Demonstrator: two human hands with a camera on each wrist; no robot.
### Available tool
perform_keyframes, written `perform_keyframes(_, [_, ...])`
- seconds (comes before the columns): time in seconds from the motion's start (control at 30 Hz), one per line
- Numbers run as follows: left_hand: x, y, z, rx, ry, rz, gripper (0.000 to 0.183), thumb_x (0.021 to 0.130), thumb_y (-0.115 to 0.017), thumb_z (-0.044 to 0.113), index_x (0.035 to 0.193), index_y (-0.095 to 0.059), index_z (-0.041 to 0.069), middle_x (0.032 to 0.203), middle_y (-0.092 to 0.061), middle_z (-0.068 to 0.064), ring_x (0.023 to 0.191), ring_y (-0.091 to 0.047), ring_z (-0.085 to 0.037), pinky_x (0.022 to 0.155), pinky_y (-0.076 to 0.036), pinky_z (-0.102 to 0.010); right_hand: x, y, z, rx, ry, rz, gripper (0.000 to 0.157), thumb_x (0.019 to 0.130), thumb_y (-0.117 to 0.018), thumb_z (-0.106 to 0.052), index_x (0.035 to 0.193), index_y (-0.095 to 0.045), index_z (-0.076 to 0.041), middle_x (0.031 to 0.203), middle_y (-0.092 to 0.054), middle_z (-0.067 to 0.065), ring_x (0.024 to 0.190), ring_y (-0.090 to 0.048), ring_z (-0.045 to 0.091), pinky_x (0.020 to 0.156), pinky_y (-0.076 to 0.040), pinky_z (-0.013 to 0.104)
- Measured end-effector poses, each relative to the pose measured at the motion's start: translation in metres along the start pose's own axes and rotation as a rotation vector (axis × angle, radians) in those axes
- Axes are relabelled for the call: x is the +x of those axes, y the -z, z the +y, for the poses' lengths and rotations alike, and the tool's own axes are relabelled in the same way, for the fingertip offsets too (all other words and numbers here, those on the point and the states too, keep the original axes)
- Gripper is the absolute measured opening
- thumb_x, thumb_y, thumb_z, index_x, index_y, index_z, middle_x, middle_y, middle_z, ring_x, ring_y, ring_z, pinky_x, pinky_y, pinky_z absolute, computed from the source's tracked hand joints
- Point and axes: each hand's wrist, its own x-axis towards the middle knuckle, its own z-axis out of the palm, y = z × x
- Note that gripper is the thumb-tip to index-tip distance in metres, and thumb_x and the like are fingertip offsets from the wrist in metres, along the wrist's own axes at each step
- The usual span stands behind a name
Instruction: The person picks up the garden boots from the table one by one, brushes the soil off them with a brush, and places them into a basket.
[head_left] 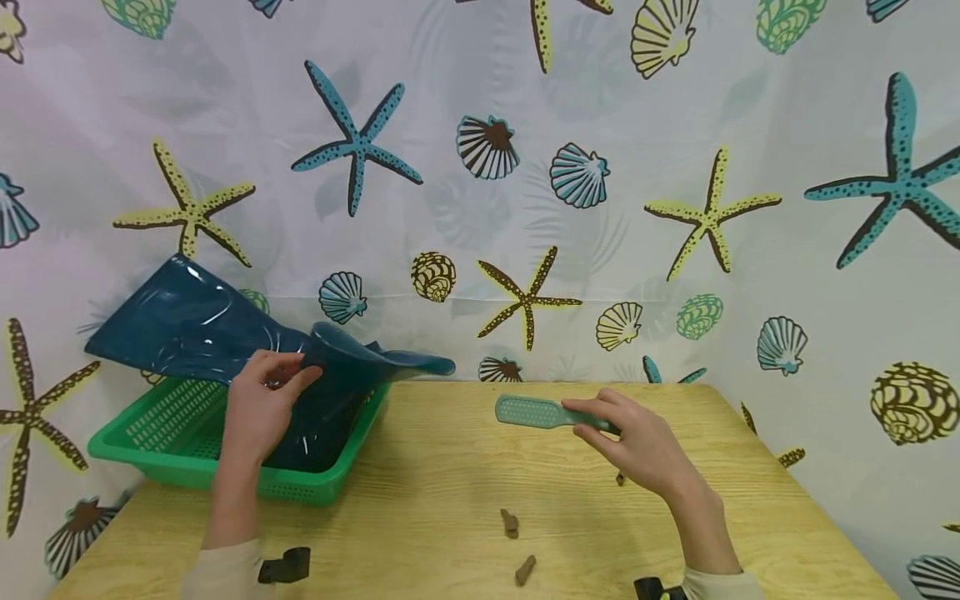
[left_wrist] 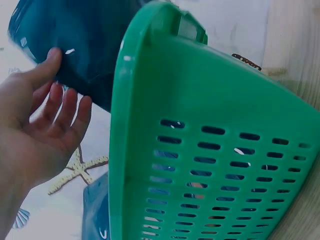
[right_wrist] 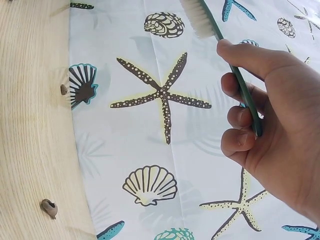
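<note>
My left hand point(head_left: 262, 404) pinches a glossy dark blue piece point(head_left: 337, 367) that looks like the shaft of a rubber boot. In the left wrist view, the thumb lies on the near side of the blue piece point(left_wrist: 80, 50). The lower part stands in a green plastic basket point(head_left: 202, 471). A second blue shaft point(head_left: 195, 317) leans out over the basket's back left. Right of the basket, my right hand point(head_left: 637, 437) holds a green-handled brush point(head_left: 532, 411) above the table. Its white bristles point(right_wrist: 199, 17) show in the right wrist view, apart from the blue pieces.
Several small brown clumps point(head_left: 510, 523) lie on the wooden table point(head_left: 435, 467), below and around the brush. A patterned cloth point(head_left: 525, 208) with starfish and shells hangs behind the table and at its sides. The basket stands at the table's left.
</note>
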Motion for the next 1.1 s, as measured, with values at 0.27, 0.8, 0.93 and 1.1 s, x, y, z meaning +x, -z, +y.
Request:
perform_keyframes(0.27, [0.007,0.014,-0.011,-0.471,0.403,0.294,0.062,0.091,-0.07,0.039,0.138,-0.055,0.002,0.082,-0.061,0.014,0.059,-0.065,0.003,0.065,-0.052,-0.008,0.0,0.001,0.0,-0.001,-0.005,-0.003,0.033,0.094,-0.07,-0.024,0.126,-0.069,-0.021,0.093,-0.057,-0.013,0.066,-0.042,0.0,0.058,-0.038,0.021])
perform_keyframes(0.8, [0.005,0.027,-0.043,-0.534,0.499,0.295,0.04,0.102,-0.053,0.032,0.13,-0.049,0.004,0.068,-0.064,0.01,0.059,-0.067,-0.003,0.059,-0.057,-0.016,-0.003,0.0,0.001,0.001,-0.015,-0.012,0.033,0.094,-0.069,-0.026,0.127,-0.069,-0.022,0.092,-0.055,-0.014,0.064,-0.04,-0.001,0.059,-0.037,0.021])
perform_keyframes(0.93, [0.002,0.034,-0.059,-0.222,0.503,0.146,0.058,0.107,-0.037,0.037,0.143,-0.037,-0.009,0.065,-0.062,0.012,0.054,-0.065,0.0,0.056,-0.053,-0.013,-0.002,0.0,0.001,-0.002,-0.006,-0.013,0.033,0.094,-0.069,-0.026,0.127,-0.069,-0.022,0.092,-0.055,-0.015,0.065,-0.04,-0.001,0.059,-0.037,0.021])
perform_keyframes(1.1, [-0.001,0.036,-0.064,0.005,0.483,0.069,0.058,0.105,-0.037,0.038,0.13,-0.053,-0.012,0.067,-0.065,0.004,0.051,-0.064,-0.003,0.052,-0.055,-0.021,-0.002,0.001,0.001,-0.003,-0.002,-0.017,0.033,0.094,-0.069,-0.025,0.127,-0.069,-0.022,0.092,-0.055,-0.015,0.064,-0.04,-0.001,0.058,-0.037,0.021])
